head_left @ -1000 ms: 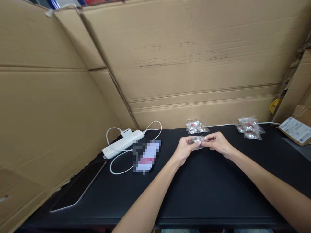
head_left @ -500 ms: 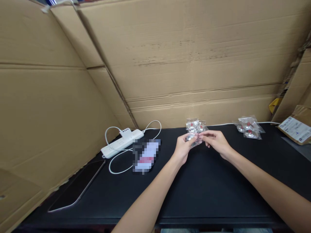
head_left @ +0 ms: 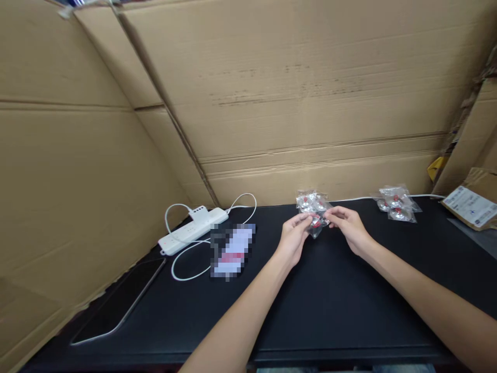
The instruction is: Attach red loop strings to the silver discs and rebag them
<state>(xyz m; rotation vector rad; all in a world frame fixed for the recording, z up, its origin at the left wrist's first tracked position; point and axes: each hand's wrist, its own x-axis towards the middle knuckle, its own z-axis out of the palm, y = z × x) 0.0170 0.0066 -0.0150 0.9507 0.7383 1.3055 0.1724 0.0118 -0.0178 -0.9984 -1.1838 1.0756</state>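
Between my two hands is a small clear plastic bag (head_left: 317, 228) with a round silvery piece and something red inside. My left hand (head_left: 294, 234) pinches its left side, thumb on top. At the bag's right edge my right hand (head_left: 345, 224) has thumb and fingertips closed on the plastic. Just behind the hands lies a pile of similar clear bags (head_left: 310, 199), each with silvery and red contents; the hands hide part of it. What exactly the bagged items are is too small to tell.
More such bags (head_left: 398, 203) lie to the right on the black table (head_left: 349, 311). A white power strip (head_left: 194, 230) with a looped cable and a dark tablet-like device (head_left: 120, 303) are at left. Cardboard walls (head_left: 272, 103) surround the table; a labelled package (head_left: 471, 206) sits far right.
My hands have drawn slightly apart, my right hand shifting right. The bag between them now shows more of its red and silvery contents. The view has shifted a little.
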